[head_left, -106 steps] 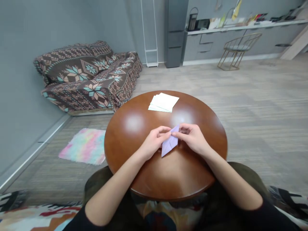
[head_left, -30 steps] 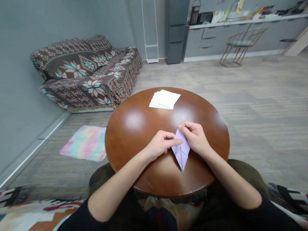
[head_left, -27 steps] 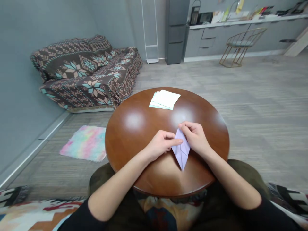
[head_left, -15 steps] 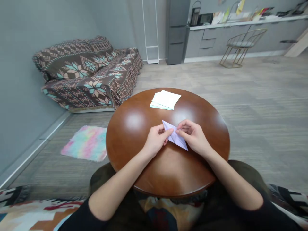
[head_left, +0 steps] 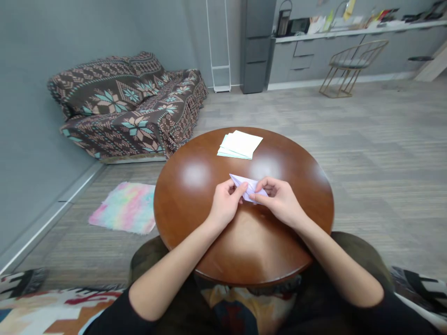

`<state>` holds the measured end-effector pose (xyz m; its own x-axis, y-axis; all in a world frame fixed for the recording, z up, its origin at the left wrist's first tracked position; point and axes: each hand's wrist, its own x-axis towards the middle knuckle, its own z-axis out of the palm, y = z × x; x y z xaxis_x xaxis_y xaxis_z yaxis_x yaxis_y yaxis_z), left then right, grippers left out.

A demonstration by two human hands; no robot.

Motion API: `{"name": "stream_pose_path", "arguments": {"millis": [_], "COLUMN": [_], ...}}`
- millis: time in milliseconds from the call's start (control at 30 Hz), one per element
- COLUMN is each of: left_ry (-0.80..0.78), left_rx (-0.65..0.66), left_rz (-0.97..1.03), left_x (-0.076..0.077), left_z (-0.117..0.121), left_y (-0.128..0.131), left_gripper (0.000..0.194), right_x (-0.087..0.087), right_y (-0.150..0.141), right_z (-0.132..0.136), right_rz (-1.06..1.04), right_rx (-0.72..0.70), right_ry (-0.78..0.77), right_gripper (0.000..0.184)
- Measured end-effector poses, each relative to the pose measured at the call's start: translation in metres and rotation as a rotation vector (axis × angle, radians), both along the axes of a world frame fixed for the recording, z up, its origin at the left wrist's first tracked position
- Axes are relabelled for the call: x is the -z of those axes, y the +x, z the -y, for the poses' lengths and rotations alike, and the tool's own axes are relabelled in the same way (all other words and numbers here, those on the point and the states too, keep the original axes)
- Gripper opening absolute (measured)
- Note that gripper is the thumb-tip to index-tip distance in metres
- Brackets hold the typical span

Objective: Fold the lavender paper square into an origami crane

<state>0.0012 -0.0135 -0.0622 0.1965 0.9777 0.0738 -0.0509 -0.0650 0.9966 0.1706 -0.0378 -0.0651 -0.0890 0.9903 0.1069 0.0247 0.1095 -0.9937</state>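
A folded piece of lavender origami paper point(head_left: 250, 185) is held just over the round brown table point(head_left: 195, 204), its pointed left corner sticking out past my fingers. My left hand point(head_left: 227, 199) pinches it from the left, thumb on top and fingers beneath. From the right, my right hand point(head_left: 277, 195) grips the other part between thumb and forefinger, covering its right tip. Farther back on the tabletop lies a fanned stack of pale paper sheets point(head_left: 242, 143).
A couch with a patterned cover point(head_left: 139, 107) stands at the back left, and a fluffy pastel rug point(head_left: 125, 207) lies beside the table. A gold-framed chair point(head_left: 349, 65) stands before the kitchen counter point(head_left: 349, 32). My knees are under the table's near edge.
The folded paper has turned to lie flatter across, shifting slightly left. My right thumb has slid lower and left along it. My left hand keeps its pinch; the sheet stack is unmoved.
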Motion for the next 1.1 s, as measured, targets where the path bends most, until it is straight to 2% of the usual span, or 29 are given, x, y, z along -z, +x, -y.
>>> {"name": "stream_pose_path", "arguments": {"millis": [267,367,400,467,533,567,600,700,767,867,933,1033,1100], "left_ry": [-0.091,-0.083,-0.051,0.089,0.359,0.482,0.581,0.791,0.859,0.857,0.845,0.854,0.865], "left_rx": [0.041,0.062,0.034,-0.104,-0.336,-0.324,-0.227,0.159,0.296,0.351,0.347,0.328,0.321], "left_rz": [0.117,0.045,-0.023,-0.219,-0.435,-0.546,-0.646,-0.918,-1.036,-1.149,-1.197,-1.253,-1.279], "left_x": [0.008,0.008,0.007,0.003,-0.002,-0.004,-0.005,-0.001,0.004,0.007,0.006,0.003,0.001], "left_z": [-0.003,-0.006,-0.006,-0.005,0.001,0.005,0.010,0.025,0.031,0.033,0.032,0.032,0.032], "left_y": [-0.001,-0.002,-0.004,-0.009,-0.017,-0.020,-0.024,-0.031,-0.033,-0.033,-0.031,-0.029,-0.027], "left_gripper": [0.026,0.030,0.030,0.025,0.021,0.016,0.013,0.029,0.038,0.043,0.043,0.044,0.044], "right_x": [0.000,0.002,0.004,0.006,0.007,0.007,0.006,-0.001,-0.005,-0.011,-0.014,-0.014,-0.011], "right_y": [0.000,0.001,0.003,0.007,0.011,0.014,0.016,0.020,0.021,0.019,0.018,0.021,0.025], "right_z": [0.000,-0.001,-0.003,-0.005,-0.008,-0.010,-0.012,-0.020,-0.024,-0.028,-0.026,-0.022,-0.021], "right_rz": [-0.017,0.001,0.020,0.085,0.192,0.253,0.312,0.436,0.519,0.732,0.889,1.067,1.053], "right_rx": [0.002,0.005,0.007,0.012,0.009,0.001,-0.016,-0.110,-0.178,-0.208,-0.137,-0.027,-0.089], "right_ry": [0.007,0.013,0.005,-0.027,-0.064,-0.075,-0.079,-0.077,-0.066,-0.012,0.061,0.260,0.402], "right_gripper": [0.021,0.019,0.019,0.018,0.017,0.018,0.018,0.018,0.019,0.021,0.020,0.016,0.012]}}
